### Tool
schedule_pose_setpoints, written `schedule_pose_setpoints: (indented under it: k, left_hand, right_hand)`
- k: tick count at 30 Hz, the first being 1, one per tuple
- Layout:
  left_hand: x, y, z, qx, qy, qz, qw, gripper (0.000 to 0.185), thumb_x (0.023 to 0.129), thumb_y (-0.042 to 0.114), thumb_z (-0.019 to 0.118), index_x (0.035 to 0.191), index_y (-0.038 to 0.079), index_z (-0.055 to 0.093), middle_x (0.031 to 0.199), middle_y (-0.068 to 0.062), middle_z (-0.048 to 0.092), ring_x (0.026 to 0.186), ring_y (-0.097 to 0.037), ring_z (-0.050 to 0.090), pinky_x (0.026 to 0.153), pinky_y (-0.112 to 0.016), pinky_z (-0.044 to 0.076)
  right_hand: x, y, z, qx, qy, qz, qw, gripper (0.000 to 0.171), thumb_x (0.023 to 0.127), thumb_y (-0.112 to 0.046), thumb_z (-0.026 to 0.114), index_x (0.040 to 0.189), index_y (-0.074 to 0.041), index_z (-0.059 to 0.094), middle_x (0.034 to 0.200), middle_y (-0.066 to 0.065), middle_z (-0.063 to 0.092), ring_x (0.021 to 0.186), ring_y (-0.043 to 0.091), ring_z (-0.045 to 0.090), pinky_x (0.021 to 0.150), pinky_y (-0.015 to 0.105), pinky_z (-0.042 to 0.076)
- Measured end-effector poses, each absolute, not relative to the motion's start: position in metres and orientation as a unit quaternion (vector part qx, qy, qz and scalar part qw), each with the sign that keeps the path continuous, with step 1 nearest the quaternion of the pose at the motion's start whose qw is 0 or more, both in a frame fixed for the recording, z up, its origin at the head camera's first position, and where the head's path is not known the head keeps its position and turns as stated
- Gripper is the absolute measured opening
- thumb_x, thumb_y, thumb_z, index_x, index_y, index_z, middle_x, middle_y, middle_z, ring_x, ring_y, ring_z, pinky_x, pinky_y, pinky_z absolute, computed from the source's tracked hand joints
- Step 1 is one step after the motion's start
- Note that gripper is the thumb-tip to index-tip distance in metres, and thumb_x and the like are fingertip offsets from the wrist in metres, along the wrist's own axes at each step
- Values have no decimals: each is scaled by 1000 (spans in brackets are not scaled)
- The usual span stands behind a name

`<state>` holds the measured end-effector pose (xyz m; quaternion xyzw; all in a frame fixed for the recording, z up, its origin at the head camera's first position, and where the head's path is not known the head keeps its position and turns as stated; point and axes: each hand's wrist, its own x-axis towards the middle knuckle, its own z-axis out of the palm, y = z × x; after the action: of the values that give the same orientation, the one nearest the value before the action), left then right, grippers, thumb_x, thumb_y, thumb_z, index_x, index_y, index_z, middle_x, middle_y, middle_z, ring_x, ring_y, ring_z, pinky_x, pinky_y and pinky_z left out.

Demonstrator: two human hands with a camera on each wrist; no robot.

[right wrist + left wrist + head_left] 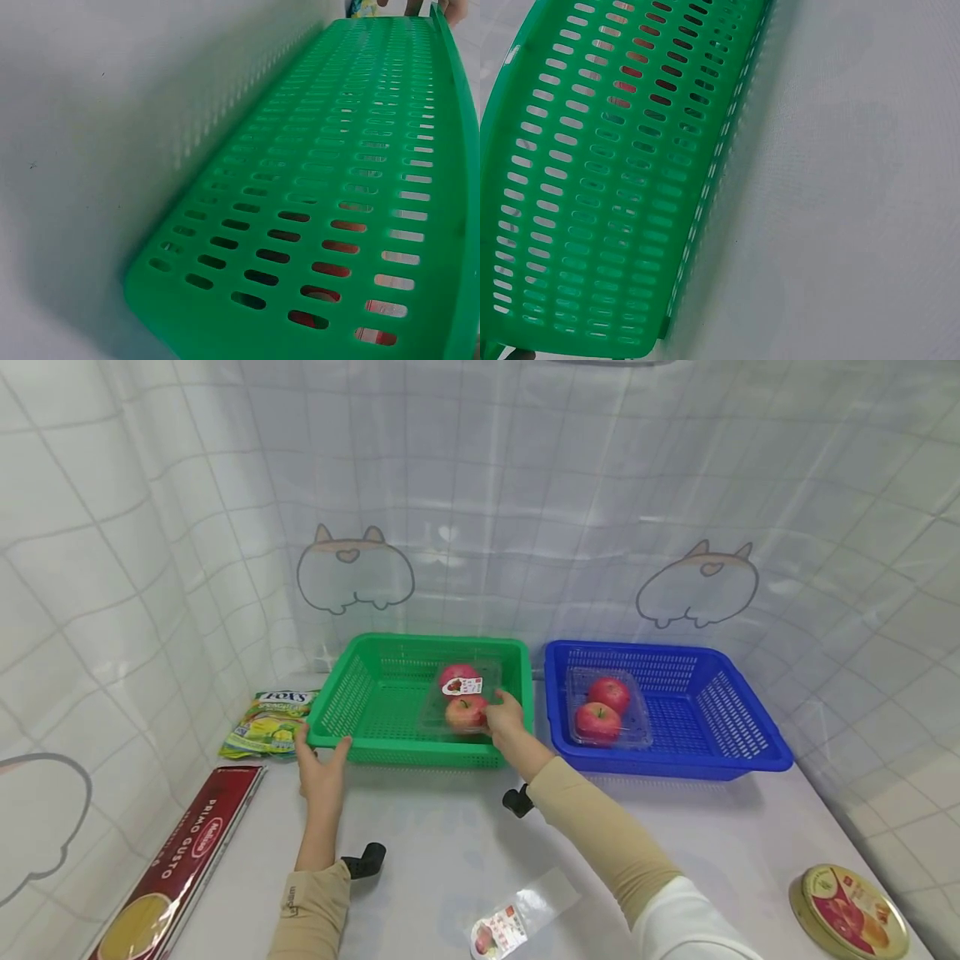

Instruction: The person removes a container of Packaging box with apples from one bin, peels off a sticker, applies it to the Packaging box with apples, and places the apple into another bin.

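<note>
Head: we hold the green basket's (371, 710) near left corner with our left hand (322, 772); our right hand (508, 722) pinches the apple box (463, 710) inside, just left of it | left wrist: basket wall (637, 187) beside our grip | right wrist: red shows through the wall

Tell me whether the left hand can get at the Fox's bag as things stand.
Probably yes: the left hand is at the near left corner of the green basket, close beside the Fox's bag, with nothing visible between.
</note>
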<state>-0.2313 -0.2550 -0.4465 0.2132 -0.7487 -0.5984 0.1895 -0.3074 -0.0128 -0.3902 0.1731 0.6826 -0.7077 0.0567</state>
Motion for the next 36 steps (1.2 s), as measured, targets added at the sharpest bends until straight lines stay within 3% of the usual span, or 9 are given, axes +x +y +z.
schedule_pose_setpoints:
  k: [6,15,17,19,20,22,23,27,36]
  left_hand:
    - [-232,-254,-447,211,-747,-600,192,78,88,45,56,148,26,10,154,-6,12,138,-35,13,102,-62,-3]
    - [-230,-255,-446,215,-740,-609,187,78,88,44,56,148,26,10,154,-6,11,138,-34,11,104,-61,1]
    - [-231,-254,-446,213,-739,-612,187,78,88,44,56,148,27,10,154,-5,11,138,-34,11,104,-61,5]
    - [-231,-254,-447,212,-737,-613,188,79,88,44,56,148,26,10,154,-5,11,138,-34,12,104,-61,8]
    - [-232,-254,-447,212,-737,-613,188,79,87,44,57,148,26,10,154,-5,11,138,-34,12,104,-61,10]
    - [-232,-254,-447,212,-737,-613,188,79,87,44,57,148,27,10,154,-6,11,138,-34,12,103,-61,11]
    - [-232,-254,-447,212,-737,-613,188,79,87,45,56,148,27,10,154,-6,11,138,-34,12,103,-62,11]
    - [-231,-254,-446,213,-737,-614,185,78,88,45,56,148,28,9,154,-6,11,138,-34,11,102,-63,10]
    - [-229,-254,-444,213,-744,-606,181,80,87,45,57,148,26,9,154,-8,10,138,-36,12,103,-64,3]
  right_hand:
    - [-282,-14,-363,163,675,-718,47,56,88,15,37,141,-2,35,136,25,40,42,0,17,44,18,24]
    - [-321,-16,-402,201,721,-662,46,60,86,14,35,141,-10,38,142,16,38,47,18,27,45,28,24]
    - [-331,-15,-415,195,723,-662,34,60,86,12,35,141,-12,39,142,14,37,56,19,36,48,31,25]
    - [-331,-14,-418,188,719,-668,30,60,86,12,34,141,-11,38,144,13,35,81,22,51,57,33,33]
    - [-330,-13,-417,183,716,-673,30,61,86,13,33,142,-11,36,146,13,33,99,24,51,65,34,36]
    - [-325,-12,-414,169,709,-684,29,62,85,13,33,143,-9,33,148,13,30,130,26,33,86,35,39]
    - [-319,-11,-405,167,707,-686,40,63,85,14,32,145,-7,29,149,12,27,135,28,25,92,37,35]
    - [-313,-10,-398,140,703,-695,50,64,86,11,36,147,-5,20,151,15,20,136,29,22,98,38,33]
    - [-308,-6,-394,97,710,-695,59,66,90,-15,44,148,-7,14,152,15,15,139,31,14,107,47,23]
